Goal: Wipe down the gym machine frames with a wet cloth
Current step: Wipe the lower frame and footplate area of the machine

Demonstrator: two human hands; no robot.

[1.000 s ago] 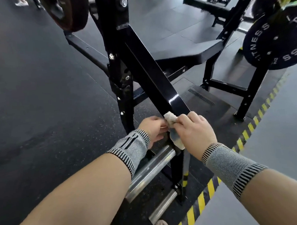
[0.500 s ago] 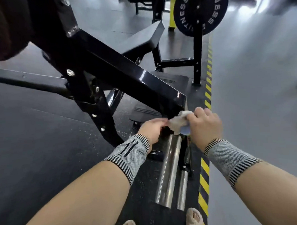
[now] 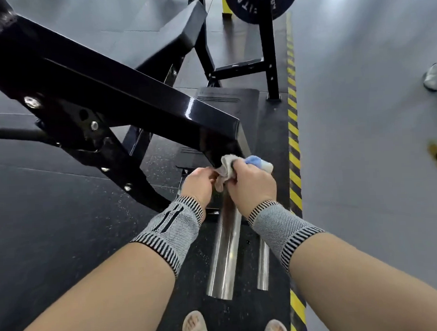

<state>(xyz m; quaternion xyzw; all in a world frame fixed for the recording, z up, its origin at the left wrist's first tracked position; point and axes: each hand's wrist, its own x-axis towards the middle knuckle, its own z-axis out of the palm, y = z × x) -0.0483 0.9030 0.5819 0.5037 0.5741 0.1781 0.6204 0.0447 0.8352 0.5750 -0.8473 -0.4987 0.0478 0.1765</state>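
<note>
Both hands' fingers grip a crumpled cloth [image 3: 226, 170] (grey, blue-edged) beside the black frame [image 3: 134, 99].

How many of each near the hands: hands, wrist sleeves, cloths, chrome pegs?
Hands: 2, left hand and right hand, both gripping the cloth
Knit wrist sleeves: 2, left sleeve, right sleeve
Cloths: 1, grey and blue cloth, at the black frame beam's end
Chrome pegs: 2, thick peg, thin peg
Total: 7
</note>
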